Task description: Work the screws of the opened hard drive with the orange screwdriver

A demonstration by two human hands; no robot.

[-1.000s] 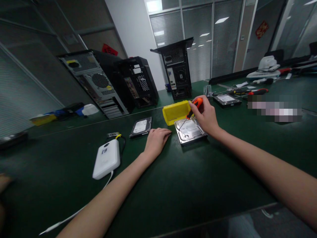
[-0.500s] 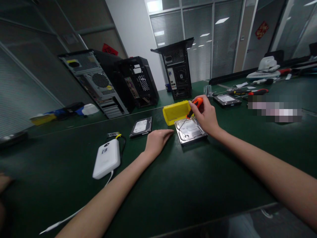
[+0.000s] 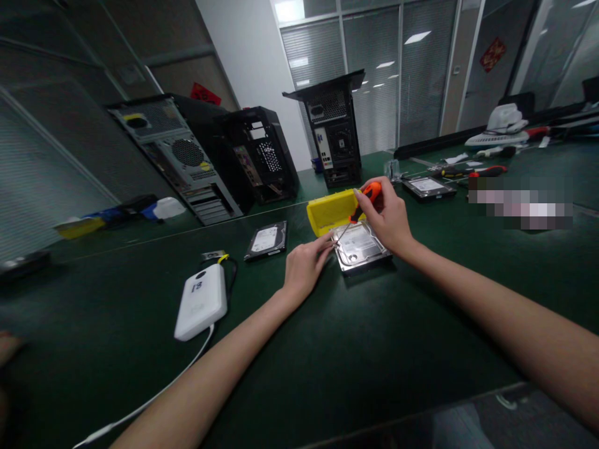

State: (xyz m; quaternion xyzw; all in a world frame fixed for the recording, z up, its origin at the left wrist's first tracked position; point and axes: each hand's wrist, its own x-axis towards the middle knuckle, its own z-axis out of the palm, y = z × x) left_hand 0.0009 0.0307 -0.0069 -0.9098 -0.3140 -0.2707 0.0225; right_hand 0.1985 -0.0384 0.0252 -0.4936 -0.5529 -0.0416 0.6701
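Note:
A silver hard drive (image 3: 364, 251) lies flat on the green table. My right hand (image 3: 392, 217) grips an orange and black screwdriver (image 3: 372, 191), tilted so that its thin shaft slants down to the left edge of the drive. Close by the screwdriver's tip is my left hand (image 3: 305, 265), with thumb and fingers pinched together at that same edge. Whatever sits between those fingertips, if anything, is too small to make out. Just behind the drive stands a yellow plastic tray (image 3: 322, 213), partly covered by my right hand.
Another hard drive (image 3: 267, 239) lies to the left, a third drive (image 3: 428, 187) at the back right. A white power bank (image 3: 202, 302) with a cable rests at the left. Computer cases (image 3: 334, 134) stand behind. Pliers (image 3: 461, 173) lie at the far right.
My left hand has moved a little to the right and forward, and its fingertips now meet the drive's left edge by the screwdriver tip. My right hand stays nearly in place.

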